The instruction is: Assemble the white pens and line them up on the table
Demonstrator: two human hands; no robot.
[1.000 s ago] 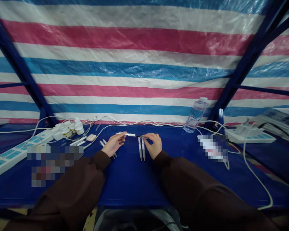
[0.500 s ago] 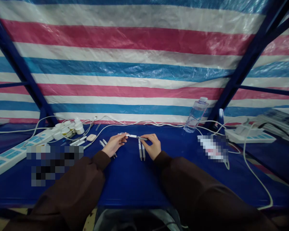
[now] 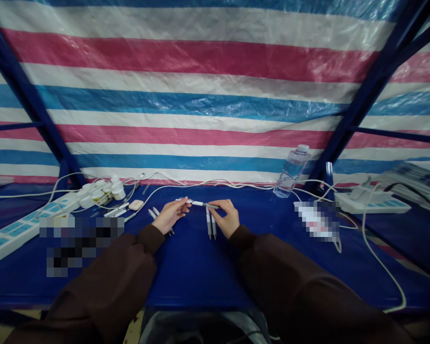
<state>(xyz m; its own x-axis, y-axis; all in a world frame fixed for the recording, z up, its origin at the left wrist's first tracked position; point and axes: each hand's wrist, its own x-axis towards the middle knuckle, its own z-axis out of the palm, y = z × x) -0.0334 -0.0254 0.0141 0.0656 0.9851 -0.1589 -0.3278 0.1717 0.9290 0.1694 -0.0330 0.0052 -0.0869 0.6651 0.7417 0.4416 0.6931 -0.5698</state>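
A white pen with a grey grip is held level above the blue table, stretched between both hands. My left hand pinches its left end, fingers closed. The right end is pinched by the thumb and fingers of my right hand. Two more pens lie side by side on the table, just left of my right hand, tips toward me. Other pens lie slantwise, partly hidden beneath my left hand.
At left are a long power strip with plugs and a white earphone case. A water bottle stands at the back right, near a second power strip. White cables run along the back edge.
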